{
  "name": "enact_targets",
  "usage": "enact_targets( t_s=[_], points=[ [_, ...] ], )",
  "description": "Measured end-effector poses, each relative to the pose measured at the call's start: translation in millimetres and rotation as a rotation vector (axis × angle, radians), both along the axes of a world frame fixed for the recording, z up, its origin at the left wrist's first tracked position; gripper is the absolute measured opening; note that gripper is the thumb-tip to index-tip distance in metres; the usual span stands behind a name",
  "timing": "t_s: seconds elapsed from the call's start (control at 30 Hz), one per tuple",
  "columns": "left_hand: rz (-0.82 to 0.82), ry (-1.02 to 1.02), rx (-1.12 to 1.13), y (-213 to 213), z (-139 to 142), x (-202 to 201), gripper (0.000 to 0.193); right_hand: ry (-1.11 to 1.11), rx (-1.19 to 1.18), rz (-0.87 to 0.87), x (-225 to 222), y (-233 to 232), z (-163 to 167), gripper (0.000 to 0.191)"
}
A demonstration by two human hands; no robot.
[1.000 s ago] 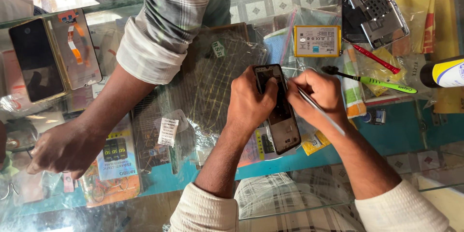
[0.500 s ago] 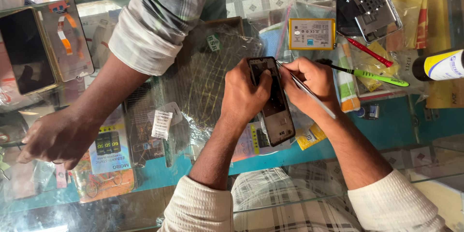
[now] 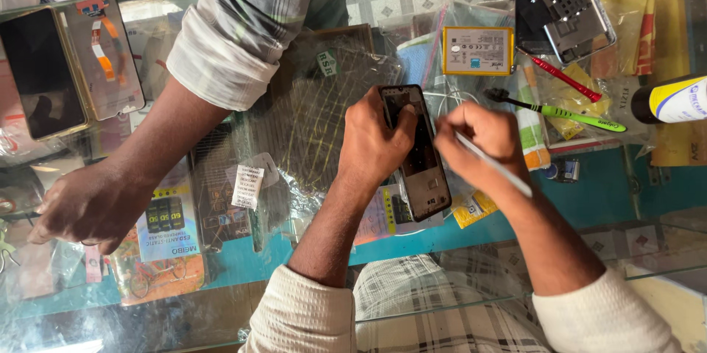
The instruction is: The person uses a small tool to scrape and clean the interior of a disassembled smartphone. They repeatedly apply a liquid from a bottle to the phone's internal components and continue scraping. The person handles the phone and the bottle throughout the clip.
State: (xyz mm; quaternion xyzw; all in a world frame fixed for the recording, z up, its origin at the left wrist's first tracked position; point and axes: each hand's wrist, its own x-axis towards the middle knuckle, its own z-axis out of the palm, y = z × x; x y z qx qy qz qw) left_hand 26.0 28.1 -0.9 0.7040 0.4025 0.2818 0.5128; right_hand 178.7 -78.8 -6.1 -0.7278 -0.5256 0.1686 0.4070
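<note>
1. Phone (image 3: pixel 420 161) lies flat on the glass table (image 3: pixel 626 191); my left hand (image 3: pixel 375 139) presses its top edge.
2. Right hand (image 3: pixel 479 139), fingers pinched on a thin silver tool (image 3: pixel 493 165), should work lightly, I reckon.
3. Best to hold the frame from sliding.

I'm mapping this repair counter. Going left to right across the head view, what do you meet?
Dark phone screen → other person's hand → left hand → opened phone → right hand with a thin tool → green brush → white-and-yellow bottle.
</note>
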Motion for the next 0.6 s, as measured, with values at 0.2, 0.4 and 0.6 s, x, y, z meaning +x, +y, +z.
enact_targets(
  t_s=[0.2,0.4,0.6],
  points=[
    [0.036,-0.109,0.079,-2.8,0.3,0.0,0.018,0.018,0.051,0.038,0.5,9.5,6.8,0.013],
    [0.023,-0.077,0.056,-2.7,1.4,-1.7,0.018,0.132,-0.017,0.032,-8.6,-25.9,5.1,0.008],
    [0.019,-0.014,-0.012,-2.3,6.2,-1.0,0.017,0.170,0.056,0.077,-0.1,-2.8,2.8,0.006]
  ],
)
